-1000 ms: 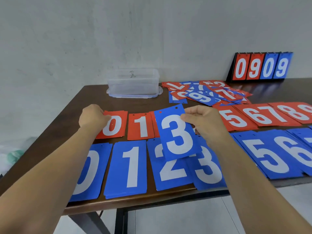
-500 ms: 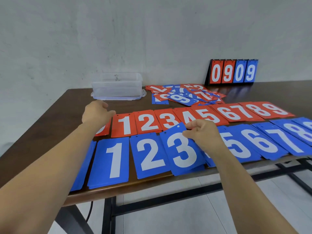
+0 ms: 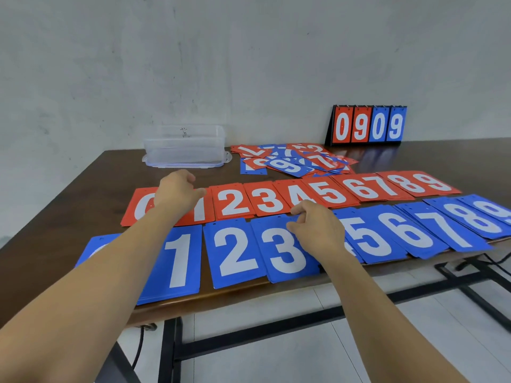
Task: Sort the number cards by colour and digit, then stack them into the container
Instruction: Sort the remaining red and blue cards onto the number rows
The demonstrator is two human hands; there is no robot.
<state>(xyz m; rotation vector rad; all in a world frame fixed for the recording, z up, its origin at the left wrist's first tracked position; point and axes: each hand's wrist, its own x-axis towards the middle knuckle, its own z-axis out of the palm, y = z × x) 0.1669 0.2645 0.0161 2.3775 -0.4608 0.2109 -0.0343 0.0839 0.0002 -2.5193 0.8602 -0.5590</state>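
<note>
Two rows of sorted card piles lie on the dark table (image 3: 83, 194): red 0 to 9 (image 3: 265, 201) behind, blue 0 to 9 (image 3: 237, 252) along the front edge. The blue 3 card (image 3: 279, 252) lies flat on the blue 3 pile. My right hand (image 3: 315, 230) pinches its top right corner and covers the blue 4 pile. Over the red 0 and 1 piles is my left hand (image 3: 177, 193), fingers loosely curled, holding nothing. A clear plastic container (image 3: 185, 146) stands at the back on its lid, with nothing visible inside.
A loose heap of unsorted red and blue cards (image 3: 293, 161) lies right of the container. A black flip scoreboard (image 3: 367, 125) showing 0 9 0 9 stands at the back right by the wall. The blue piles overhang the table's front edge.
My right hand has lowered the blue 3 card from the air onto the blue 3 pile. The view has swung right and up, showing both full rows. My left hand stayed over the red 0 and 1.
</note>
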